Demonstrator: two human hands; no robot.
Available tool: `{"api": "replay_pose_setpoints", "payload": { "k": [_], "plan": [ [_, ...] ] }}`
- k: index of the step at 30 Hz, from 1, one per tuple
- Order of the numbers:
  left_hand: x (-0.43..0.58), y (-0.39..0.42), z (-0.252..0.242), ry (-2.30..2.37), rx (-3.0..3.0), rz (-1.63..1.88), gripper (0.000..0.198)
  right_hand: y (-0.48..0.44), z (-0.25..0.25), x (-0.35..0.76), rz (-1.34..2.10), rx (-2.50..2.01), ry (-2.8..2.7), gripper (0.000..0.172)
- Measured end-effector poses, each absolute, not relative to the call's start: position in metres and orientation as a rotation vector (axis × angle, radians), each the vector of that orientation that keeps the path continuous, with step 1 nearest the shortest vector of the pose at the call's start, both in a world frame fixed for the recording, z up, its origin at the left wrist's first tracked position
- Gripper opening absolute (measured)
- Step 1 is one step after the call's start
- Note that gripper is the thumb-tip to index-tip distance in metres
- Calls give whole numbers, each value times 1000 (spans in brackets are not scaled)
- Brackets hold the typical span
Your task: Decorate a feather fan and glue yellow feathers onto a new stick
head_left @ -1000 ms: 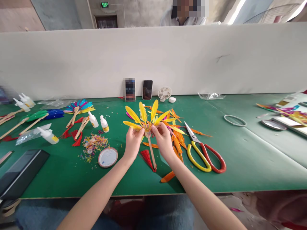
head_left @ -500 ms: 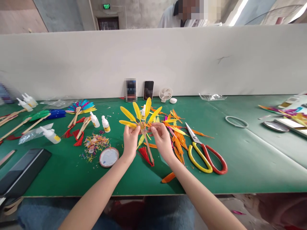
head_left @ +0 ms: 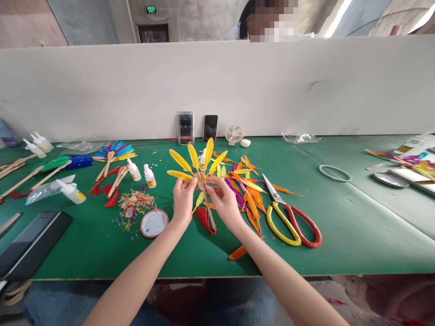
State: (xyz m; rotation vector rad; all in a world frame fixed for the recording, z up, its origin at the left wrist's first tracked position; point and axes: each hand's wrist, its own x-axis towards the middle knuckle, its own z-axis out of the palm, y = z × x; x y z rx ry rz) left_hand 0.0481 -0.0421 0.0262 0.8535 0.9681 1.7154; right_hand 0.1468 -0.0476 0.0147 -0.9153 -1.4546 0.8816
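Note:
A feather fan [head_left: 209, 156] with several yellow feathers spread upward is held above the green table. Its thin wooden handle [head_left: 210, 211] slants down, and a red tassel [head_left: 203, 219] hangs at the lower end. My left hand [head_left: 184, 199] pinches the fan's left side, low by the feather bases. On the other side, the closed fingers of my right hand [head_left: 224, 199] grip the same area; the exact contact is partly hidden. Loose orange feathers [head_left: 253, 203] lie beside my right hand, with large scissors [head_left: 288, 215] farther right.
Colored scraps [head_left: 136, 201] and a round lid [head_left: 154, 222] lie left of my hands. Small glue bottles [head_left: 149, 176] stand behind them. Finished fans [head_left: 113, 151] rest at left. Two phones [head_left: 210, 128] and a small fan [head_left: 234, 133] stand along the white partition [head_left: 136, 90].
Both hands and the feather fan have shifted slightly left. My right fingers have moved in closer against the feather bases, uncovering purple feathers behind. The person beyond the partition has leaned lower.

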Motion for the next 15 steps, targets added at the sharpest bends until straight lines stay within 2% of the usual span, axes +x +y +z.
{"api": "replay_pose_setpoints", "payload": {
  "k": [9, 15],
  "plan": [
    [49, -42, 28, 951, 838, 1718, 14, -52, 17, 145, 850, -980, -1455, 14],
    [51, -46, 29, 987, 954, 1668, 13, -45, 16, 150, 1007, -960, -1234, 16]
  ]
}}
